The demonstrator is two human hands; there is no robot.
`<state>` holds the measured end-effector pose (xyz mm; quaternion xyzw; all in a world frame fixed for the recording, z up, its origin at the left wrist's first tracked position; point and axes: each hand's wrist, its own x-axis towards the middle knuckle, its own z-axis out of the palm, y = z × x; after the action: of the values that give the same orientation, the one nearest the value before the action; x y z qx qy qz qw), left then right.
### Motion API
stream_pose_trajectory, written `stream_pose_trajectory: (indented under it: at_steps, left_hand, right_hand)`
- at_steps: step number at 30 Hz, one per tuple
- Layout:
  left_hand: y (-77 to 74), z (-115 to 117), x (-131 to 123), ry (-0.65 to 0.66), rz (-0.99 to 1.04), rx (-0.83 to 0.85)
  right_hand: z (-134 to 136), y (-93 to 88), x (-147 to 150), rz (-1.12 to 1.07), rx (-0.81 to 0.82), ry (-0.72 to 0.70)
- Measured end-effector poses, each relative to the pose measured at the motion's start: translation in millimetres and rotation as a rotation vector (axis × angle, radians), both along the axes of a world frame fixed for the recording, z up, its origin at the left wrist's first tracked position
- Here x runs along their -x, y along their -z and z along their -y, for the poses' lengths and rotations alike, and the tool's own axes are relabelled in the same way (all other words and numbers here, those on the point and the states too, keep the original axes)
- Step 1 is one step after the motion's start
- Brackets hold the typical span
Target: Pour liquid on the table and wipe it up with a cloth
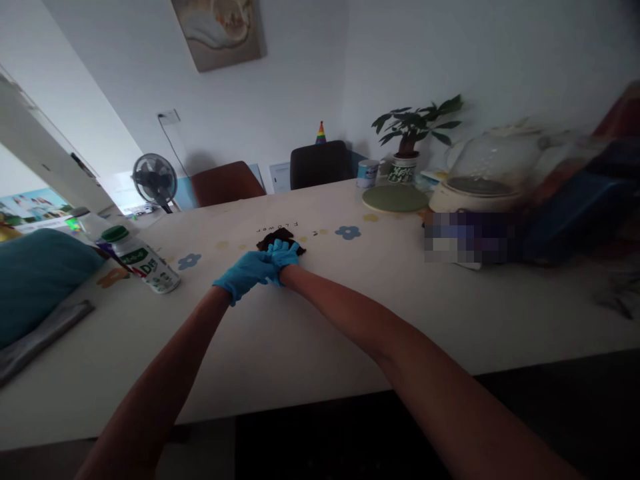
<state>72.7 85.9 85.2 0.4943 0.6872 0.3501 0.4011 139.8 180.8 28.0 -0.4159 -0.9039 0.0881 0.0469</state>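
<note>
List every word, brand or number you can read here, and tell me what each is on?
"Flower": upside down, printed on the white tabletop beyond the dark cloth.
"AD": on the green-capped bottle; its other marks are too blurred.
Small can: label too small to read.
Plant pot: markings too blurred to read.

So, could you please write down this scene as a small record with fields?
Left hand: gloved in blue, against the right hand
Right hand: gloved in blue, on the dark cloth; grip unclear
Dark cloth: crumpled, partly covered by the hands
Table: pale, with printed flowers
Left side of table: white bottle with green cap
Right side of table: green round mat, potted plant
Behind table: brown chair, dark chair, fan
</note>
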Motion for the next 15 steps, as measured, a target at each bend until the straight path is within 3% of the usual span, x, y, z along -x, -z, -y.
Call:
stream_pose_trajectory:
  at_steps: [2,5,8,12,15]
  left_hand:
    - [1.1,0,-3,-0.057,-0.158,-0.007]
    - [0.2,3,-14,-0.099,-0.596,-0.02]
    - [-7.5,8,-29,0.009,-0.916,-0.026]
    - [-24.1,4,-43,0.189,-0.993,-0.042]
    - [-30.6,-8,-39,0.22,-1.0,-0.09]
  right_hand:
    - [2,-1.8,-1,-0.003,0.003,0.007]
    - [1,-2.1,-1,-0.016,0.013,-0.003]
    - [-3,0.1,3,-0.043,0.015,-0.03]
    - [-14,3.4,16,-0.109,0.001,-0.051]
    - [-26,3.6,27,-0.173,0.013,-0.039]
